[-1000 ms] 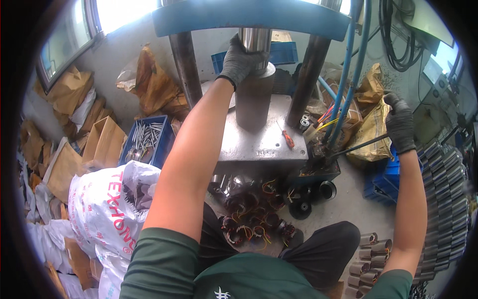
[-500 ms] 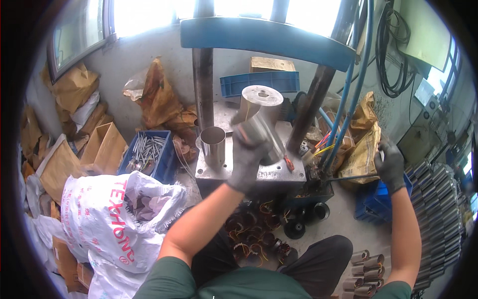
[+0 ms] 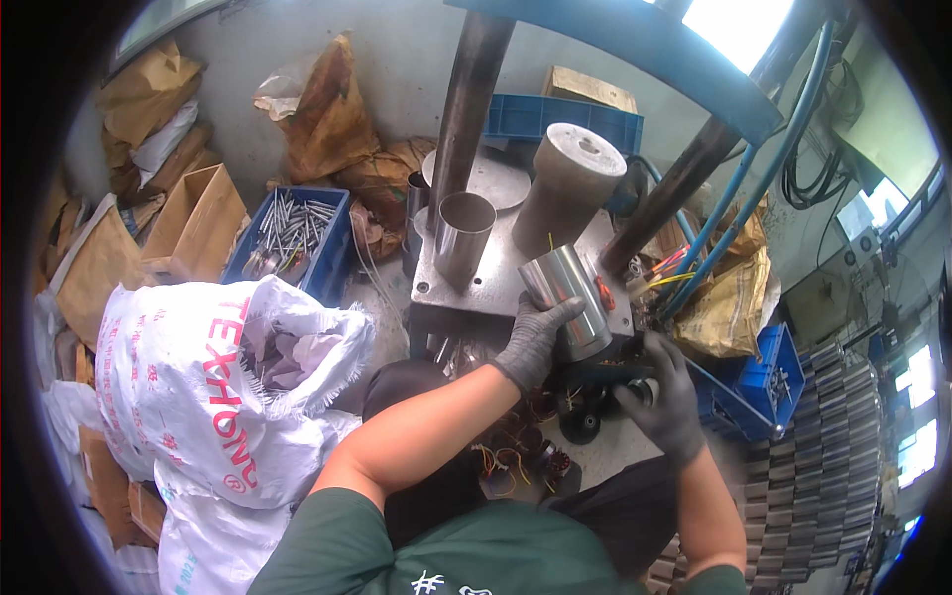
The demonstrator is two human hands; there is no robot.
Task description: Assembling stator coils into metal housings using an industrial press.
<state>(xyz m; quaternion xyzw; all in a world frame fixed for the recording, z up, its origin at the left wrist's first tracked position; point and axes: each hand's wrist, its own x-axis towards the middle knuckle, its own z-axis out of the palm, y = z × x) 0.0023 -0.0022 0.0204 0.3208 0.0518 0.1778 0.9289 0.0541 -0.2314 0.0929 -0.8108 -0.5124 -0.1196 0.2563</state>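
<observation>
My left hand (image 3: 534, 337), in a dark glove, grips a shiny metal cylinder (image 3: 567, 297) and holds it tilted at the front edge of the press table (image 3: 466, 283). My gloved right hand (image 3: 669, 397) hangs just below and right of the cylinder, fingers spread, touching its lower end or the dark parts beside it; I cannot tell which. A second open metal sleeve (image 3: 463, 233) stands upright on the press table. Behind it a grey round die block (image 3: 572, 183) sits under the blue press frame (image 3: 635, 40).
A white woven sack (image 3: 213, 377) lies at my left. A blue crate of metal rods (image 3: 288, 233) and brown paper bags (image 3: 327, 119) sit behind it. Wound motor parts (image 3: 526, 461) lie on the floor by my knees. Stacked tubes (image 3: 828, 466) fill the right side.
My left hand came down from the die block with the metal cylinder and now holds it low at the table's front. My right hand left the lever at right and moved in under the cylinder.
</observation>
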